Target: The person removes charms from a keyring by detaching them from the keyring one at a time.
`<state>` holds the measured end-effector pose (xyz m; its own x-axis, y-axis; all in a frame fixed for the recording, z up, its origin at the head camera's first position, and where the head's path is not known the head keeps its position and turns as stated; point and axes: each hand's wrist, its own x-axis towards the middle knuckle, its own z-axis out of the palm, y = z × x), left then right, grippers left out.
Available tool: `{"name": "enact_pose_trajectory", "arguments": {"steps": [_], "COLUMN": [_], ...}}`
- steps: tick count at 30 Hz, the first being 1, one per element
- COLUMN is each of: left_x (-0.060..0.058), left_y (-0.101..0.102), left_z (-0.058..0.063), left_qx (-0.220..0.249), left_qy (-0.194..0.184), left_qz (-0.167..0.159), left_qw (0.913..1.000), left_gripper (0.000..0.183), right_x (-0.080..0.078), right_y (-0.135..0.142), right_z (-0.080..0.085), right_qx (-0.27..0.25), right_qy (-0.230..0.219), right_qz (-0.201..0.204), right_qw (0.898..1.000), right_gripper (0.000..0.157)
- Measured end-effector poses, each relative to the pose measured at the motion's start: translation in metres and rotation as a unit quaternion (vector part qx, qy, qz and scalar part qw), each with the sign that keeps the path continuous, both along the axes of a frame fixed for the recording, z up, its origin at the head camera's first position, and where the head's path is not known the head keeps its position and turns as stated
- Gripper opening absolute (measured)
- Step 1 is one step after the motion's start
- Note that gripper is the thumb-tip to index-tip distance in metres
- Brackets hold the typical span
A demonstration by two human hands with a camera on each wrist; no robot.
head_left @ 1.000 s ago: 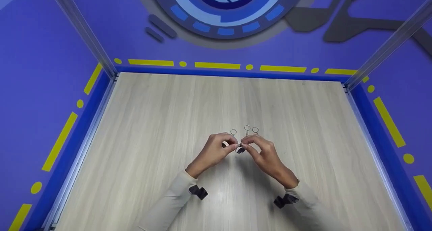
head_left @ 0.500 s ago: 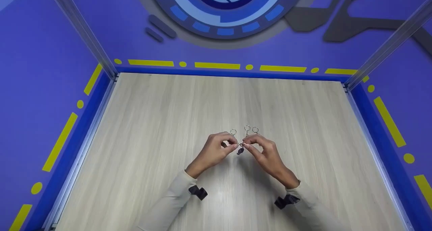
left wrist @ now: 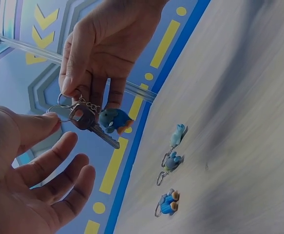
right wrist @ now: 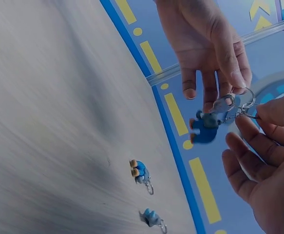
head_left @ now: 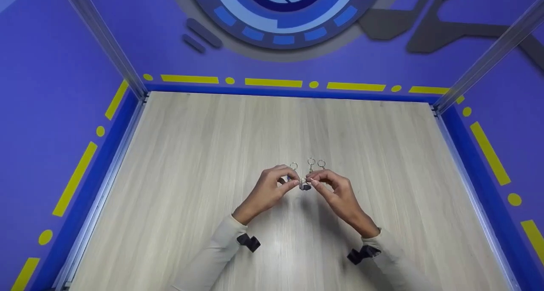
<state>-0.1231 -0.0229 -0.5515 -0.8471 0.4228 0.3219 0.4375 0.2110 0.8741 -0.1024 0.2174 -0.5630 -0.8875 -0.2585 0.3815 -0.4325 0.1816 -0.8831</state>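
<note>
Above the table, my left hand [head_left: 274, 187] and right hand [head_left: 338, 193] face each other with fingertips close together. Each pinches a metal ring between thumb and finger. In the left wrist view, a metal key [left wrist: 85, 118] hangs at the ring in my left hand [left wrist: 44, 170]. A short chain runs from the ring by my right hand [left wrist: 105, 48] to a small blue animal figure [left wrist: 115, 120]. The right wrist view shows the figure [right wrist: 204, 127] and key [right wrist: 223, 103] hanging beside each other. Whether the two rings are linked, I cannot tell.
Three more keychains lie on the wooden table [head_left: 204, 155] beyond my hands: one pale blue [left wrist: 177, 135], one with a blue figure [left wrist: 172, 161], one with blue and tan parts [left wrist: 168, 202]. A blue wall [head_left: 272, 70] bounds the table's far side.
My right hand has shifted slightly right, away from the left, which stays nearly in place. The dark hanging pieces between them have swung and turned.
</note>
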Motion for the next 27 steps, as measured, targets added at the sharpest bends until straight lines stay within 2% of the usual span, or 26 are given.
{"name": "enact_pose_trajectory", "arguments": {"steps": [5,12,22,26,27], "left_x": [0.0008,0.0017,0.003,0.0029,0.0025], "left_y": [-0.0008,-0.0016,0.0,0.0009,0.0007], "left_z": [0.0005,0.0002,0.0049,0.0053,0.0051], "left_qx": [-0.012,-0.014,-0.027,-0.031,-0.034], "left_qy": [-0.008,-0.024,-0.012,-0.015,-0.017], "left_qz": [0.002,0.0,0.0,-0.003,-0.006], "left_qw": [0.9999,0.9996,0.9996,0.9994,0.9993], "left_gripper": [0.007,0.006,0.008,0.013,0.01], "right_x": [-0.0002,-0.0013,-0.0008,-0.0013,-0.0013], "right_y": [-0.0014,-0.0035,-0.0049,-0.0048,-0.0047], "right_z": [0.0003,0.0001,0.0032,0.0036,0.0034], "right_qx": [0.0,0.034,0.087,0.107,0.109], "right_qy": [0.019,0.085,0.174,0.195,0.197], "right_qz": [0.006,0.006,0.01,0.023,0.026], "right_qw": [1.0,0.996,0.981,0.975,0.974], "right_gripper": [0.012,0.02,0.025,0.024,0.024]}}
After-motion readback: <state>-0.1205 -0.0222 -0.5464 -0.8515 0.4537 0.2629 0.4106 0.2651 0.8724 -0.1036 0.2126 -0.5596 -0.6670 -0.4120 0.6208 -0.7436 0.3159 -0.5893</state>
